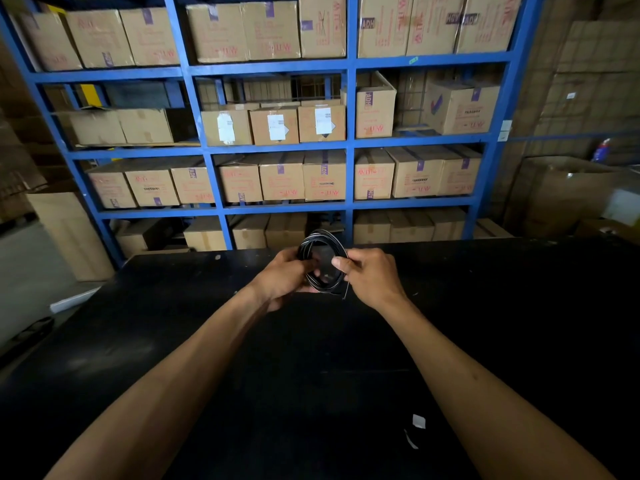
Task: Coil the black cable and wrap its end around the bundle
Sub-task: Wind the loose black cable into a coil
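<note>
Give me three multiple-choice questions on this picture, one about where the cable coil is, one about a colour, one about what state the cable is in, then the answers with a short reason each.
1. Where is the black cable?
A. Lying flat on the table
B. Held up between both hands above the table
C. On a shelf

2. What colour is the shelving frame behind the table?
A. Blue
B. Red
C. Grey

3. What state is the cable in?
A. Stretched out straight
B. Wound into loops, with a short end hanging loose
C. Cut in pieces

Answers:
1 B: the left hand and right hand grip its two sides.
2 A: its posts and beams are blue.
3 B: several loops form a ring and a thin end dangles below the right hand.
</note>
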Action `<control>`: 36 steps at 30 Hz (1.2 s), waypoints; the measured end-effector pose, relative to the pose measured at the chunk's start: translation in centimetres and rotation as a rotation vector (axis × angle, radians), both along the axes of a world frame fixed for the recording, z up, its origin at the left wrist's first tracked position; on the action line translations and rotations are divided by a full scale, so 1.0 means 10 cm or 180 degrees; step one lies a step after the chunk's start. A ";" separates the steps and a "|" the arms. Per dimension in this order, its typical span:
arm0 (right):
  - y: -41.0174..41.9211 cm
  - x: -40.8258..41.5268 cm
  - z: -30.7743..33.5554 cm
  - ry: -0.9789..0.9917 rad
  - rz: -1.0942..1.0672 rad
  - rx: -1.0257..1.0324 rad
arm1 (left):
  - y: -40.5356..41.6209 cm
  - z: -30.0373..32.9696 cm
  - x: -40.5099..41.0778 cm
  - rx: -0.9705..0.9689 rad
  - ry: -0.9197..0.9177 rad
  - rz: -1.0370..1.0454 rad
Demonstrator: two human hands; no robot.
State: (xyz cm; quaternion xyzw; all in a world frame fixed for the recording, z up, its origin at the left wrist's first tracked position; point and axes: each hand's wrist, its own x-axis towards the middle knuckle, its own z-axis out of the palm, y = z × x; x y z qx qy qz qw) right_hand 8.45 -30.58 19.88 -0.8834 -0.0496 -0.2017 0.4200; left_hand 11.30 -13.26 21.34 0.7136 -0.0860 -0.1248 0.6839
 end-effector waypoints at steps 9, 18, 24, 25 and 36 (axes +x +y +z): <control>0.02 0.07 -0.08 0.0148 -0.0382 0.0291 | -0.04 -0.04 0.00 -0.0432 0.0625 0.0139; 0.04 0.11 -0.10 0.0151 -0.0298 0.1012 | -0.01 -0.13 -0.05 -0.0127 0.0123 0.0007; 0.07 0.17 -0.08 0.0302 -0.0377 0.1280 | -0.12 -0.18 -0.15 0.0193 -0.0477 0.0106; 0.08 0.17 -0.08 0.0336 -0.0375 0.1335 | -0.14 -0.18 -0.15 0.0069 -0.0443 0.0195; -0.15 0.16 0.00 0.1053 -0.0076 0.1738 | -0.06 -0.16 -0.05 -0.0703 0.0088 0.0011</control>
